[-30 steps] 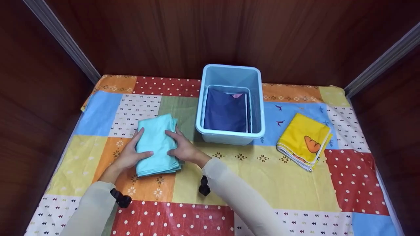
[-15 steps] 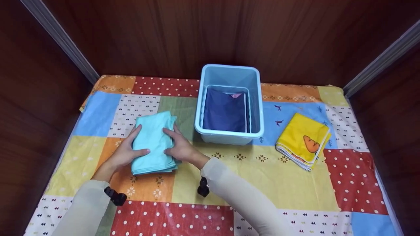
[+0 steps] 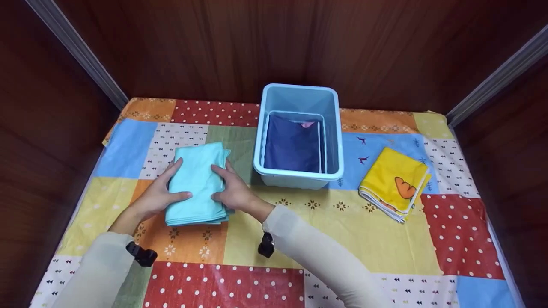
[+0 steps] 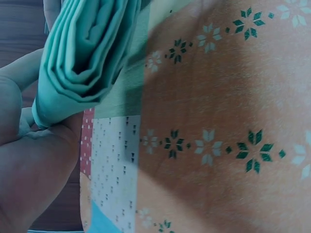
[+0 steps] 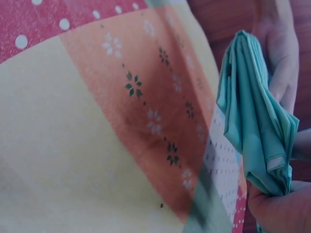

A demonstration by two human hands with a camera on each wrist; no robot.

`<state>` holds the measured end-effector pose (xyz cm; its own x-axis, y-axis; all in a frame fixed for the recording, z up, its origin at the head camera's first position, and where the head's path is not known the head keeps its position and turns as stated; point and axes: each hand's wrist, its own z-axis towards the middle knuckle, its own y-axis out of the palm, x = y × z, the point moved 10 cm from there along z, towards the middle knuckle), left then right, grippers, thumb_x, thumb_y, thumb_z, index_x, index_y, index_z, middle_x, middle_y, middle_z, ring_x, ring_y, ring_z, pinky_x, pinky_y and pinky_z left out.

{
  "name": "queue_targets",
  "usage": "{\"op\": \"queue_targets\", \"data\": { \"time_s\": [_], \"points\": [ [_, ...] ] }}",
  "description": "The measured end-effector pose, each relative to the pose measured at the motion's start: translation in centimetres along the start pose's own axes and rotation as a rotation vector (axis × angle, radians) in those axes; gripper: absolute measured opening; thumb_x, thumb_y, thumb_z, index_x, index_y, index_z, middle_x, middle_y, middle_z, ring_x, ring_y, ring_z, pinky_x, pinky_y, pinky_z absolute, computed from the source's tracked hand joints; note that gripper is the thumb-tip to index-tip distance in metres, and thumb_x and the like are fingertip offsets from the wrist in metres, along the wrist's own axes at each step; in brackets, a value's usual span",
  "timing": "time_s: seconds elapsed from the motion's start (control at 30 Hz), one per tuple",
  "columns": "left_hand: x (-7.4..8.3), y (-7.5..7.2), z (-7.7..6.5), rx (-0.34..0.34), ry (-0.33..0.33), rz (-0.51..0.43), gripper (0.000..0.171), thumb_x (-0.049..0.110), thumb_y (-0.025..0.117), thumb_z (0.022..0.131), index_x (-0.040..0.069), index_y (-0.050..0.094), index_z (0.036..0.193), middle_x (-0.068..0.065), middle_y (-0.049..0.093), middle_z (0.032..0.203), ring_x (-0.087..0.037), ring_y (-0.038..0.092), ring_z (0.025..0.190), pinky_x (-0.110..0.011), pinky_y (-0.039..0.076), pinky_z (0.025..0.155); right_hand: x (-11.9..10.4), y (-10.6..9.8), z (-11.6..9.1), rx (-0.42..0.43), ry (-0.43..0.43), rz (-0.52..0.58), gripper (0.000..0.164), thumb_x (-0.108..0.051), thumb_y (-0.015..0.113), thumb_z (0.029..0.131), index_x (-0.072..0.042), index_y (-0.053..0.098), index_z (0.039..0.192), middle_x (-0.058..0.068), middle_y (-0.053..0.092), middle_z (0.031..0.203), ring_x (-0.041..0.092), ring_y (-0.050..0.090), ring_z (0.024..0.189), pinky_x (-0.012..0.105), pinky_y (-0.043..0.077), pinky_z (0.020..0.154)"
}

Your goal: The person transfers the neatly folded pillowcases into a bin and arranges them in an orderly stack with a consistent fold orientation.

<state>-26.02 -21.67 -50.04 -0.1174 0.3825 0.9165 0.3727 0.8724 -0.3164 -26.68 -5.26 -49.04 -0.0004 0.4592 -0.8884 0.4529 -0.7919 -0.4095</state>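
Observation:
A folded turquoise cloth in several layers is held above the table between both hands. My left hand grips its left side, thumb on top and the other fingers mostly hidden beneath. On the opposite side, my right hand grips the right edge, its thumb also on the upper face. Layered folds of the turquoise cloth show end-on in the left wrist view, beside the left hand. The right wrist view shows the cloth's other folded edge pinched by the right hand.
A light blue plastic basket stands at the back centre, with a folded navy cloth inside. To its right lies a folded yellow cloth with a carrot-like print. A patchwork tablecloth covers the table; brown panels enclose it.
Both hands have moved the turquoise cloth slightly left and up in the head view. The basket and yellow cloth stay put, apart from a small camera shift.

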Motion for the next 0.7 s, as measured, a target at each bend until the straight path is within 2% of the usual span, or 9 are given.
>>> {"op": "queue_targets", "data": {
  "time_s": [0.23,0.43,0.7],
  "points": [
    [1.3,-0.5,-0.4,-0.007,0.018,0.007,0.102,0.007,0.074,0.092,0.014,0.003,0.165,-0.014,-0.016,0.169,-0.04,-0.011,0.154,-0.059,0.006,0.122,-1.1,-0.4,-0.6,0.009,0.031,0.028,0.079,0.003,0.071,0.088,-0.014,0.039,0.158,0.011,0.004,0.171,0.025,0.017,0.154,0.034,0.036,0.115],
    [2.2,-0.5,-0.5,-0.025,0.042,-0.017,0.101,0.006,0.073,0.093,0.014,0.002,0.165,-0.013,-0.018,0.169,-0.038,-0.013,0.154,-0.057,0.005,0.122,-2.0,-1.0,-0.9,0.017,0.02,0.042,0.078,0.004,0.072,0.088,-0.014,0.041,0.157,0.01,0.005,0.171,0.025,0.018,0.154,0.033,0.038,0.114],
    [3.3,-0.9,-0.8,-0.033,0.065,-0.002,0.101,0.006,0.073,0.093,0.013,0.002,0.165,-0.016,-0.016,0.169,-0.04,-0.012,0.153,-0.059,0.006,0.122,-3.0,-1.6,-1.3,0.011,0.003,0.055,0.076,0.003,0.071,0.089,-0.013,0.041,0.157,0.011,0.005,0.171,0.025,0.017,0.154,0.034,0.036,0.116]
  ]
}}
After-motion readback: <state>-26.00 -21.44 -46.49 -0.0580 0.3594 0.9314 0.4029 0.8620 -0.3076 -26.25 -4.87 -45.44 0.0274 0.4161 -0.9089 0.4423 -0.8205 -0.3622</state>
